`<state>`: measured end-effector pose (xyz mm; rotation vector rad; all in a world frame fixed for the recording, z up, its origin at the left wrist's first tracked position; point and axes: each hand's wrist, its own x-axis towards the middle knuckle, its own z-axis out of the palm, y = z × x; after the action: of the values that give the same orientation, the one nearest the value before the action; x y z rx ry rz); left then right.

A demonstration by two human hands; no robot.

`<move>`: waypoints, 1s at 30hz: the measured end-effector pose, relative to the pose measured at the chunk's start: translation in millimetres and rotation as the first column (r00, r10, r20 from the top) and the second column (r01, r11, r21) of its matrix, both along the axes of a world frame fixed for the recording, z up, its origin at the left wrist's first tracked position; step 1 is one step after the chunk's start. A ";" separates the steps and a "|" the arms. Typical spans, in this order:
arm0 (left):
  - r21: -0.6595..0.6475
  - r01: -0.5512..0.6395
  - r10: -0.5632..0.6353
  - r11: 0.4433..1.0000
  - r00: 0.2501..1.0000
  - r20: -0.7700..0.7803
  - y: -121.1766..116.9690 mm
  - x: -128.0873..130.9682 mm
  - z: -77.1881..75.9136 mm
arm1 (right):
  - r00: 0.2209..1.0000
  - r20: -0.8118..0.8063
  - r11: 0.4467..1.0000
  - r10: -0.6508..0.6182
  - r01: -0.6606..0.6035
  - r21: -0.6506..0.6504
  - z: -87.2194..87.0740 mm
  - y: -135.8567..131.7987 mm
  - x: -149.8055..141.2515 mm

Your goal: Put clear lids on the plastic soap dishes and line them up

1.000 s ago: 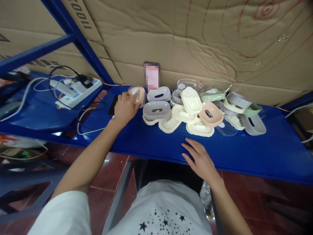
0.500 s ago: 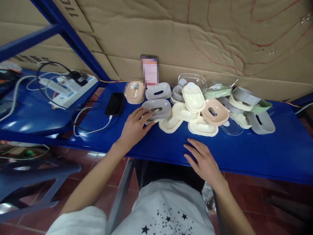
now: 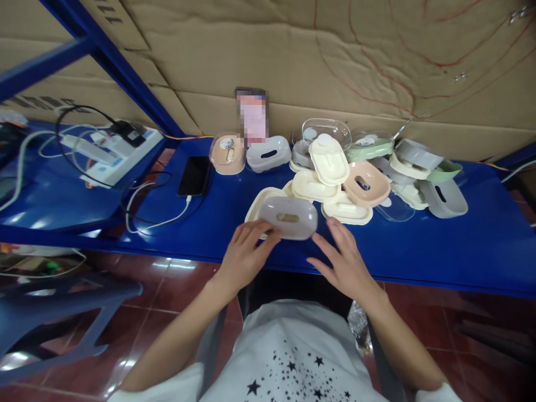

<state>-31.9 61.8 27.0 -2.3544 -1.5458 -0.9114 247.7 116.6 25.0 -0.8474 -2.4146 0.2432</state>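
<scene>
My left hand (image 3: 251,251) pinches the left front edge of a grey soap dish (image 3: 299,215) that has an oval slot in its base. The dish is slightly blurred and lifted over a cream tray (image 3: 258,202). My right hand (image 3: 341,254) is at the dish's right front corner, fingers apart, fingertips near or touching the rim; it grips nothing. Behind them lie more cream trays (image 3: 316,187), a peach soap dish (image 3: 365,184) and a second grey dish (image 3: 268,153). A peach dish under a clear lid (image 3: 228,154) sits to the left.
A pile of grey, green and cream parts (image 3: 444,195) covers the right part of the blue table (image 3: 473,257). At left lie a black phone (image 3: 195,176) on a white cable and a power strip (image 3: 125,162). Another phone (image 3: 253,114) leans on the cardboard wall.
My left hand has brought the grey soap dish from the pile toward me and to the right. My right hand has moved up to the dish's right side.
</scene>
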 end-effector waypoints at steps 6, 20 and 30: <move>-0.072 -0.240 0.248 0.968 0.960 0.133 -7.6 18.6 -11.4 | 0.998 -0.035 0.997 0.060 -0.061 -0.053 11.2 17.7 -0.7; -0.358 0.087 0.010 0.930 0.965 0.260 -58.5 8.1 -9.7 | 0.985 -0.171 0.986 -0.035 0.006 -0.169 -11.9 -12.8 40.0; -0.281 0.261 -0.146 0.923 0.917 0.370 -16.7 8.1 -2.0 | 0.971 -0.224 0.982 -0.084 0.042 -0.186 -3.5 -0.2 26.3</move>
<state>-23.7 45.1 24.9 -2.7520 -1.7076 -1.2599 274.0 116.4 21.4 -0.9198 -2.1683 0.5129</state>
